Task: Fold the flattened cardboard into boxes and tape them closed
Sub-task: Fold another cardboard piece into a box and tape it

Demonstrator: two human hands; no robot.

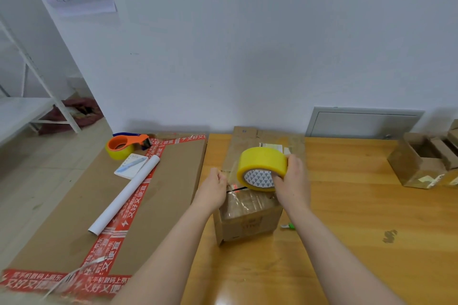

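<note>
Head view is showing the table [359,218] lying open to the right of the work, so there is plenty of room there, with other boxes [416,166] well apart at the far right. On the left, the table edge is running just beside the box [247,220], where a big flat sheet [74,205] is adjoining it; a shove that way could be tipping the box over the seam. The box is standing under both hands and neither is holding it, so a hard pull may be dragging it. The roll [262,161] is hovering above, with the right hand [293,181] curling round its rim and the left hand [215,186] pinching the free tape end [231,174] — a slack or twisted strip would be sticking to itself or landing off the flap seam.
</note>
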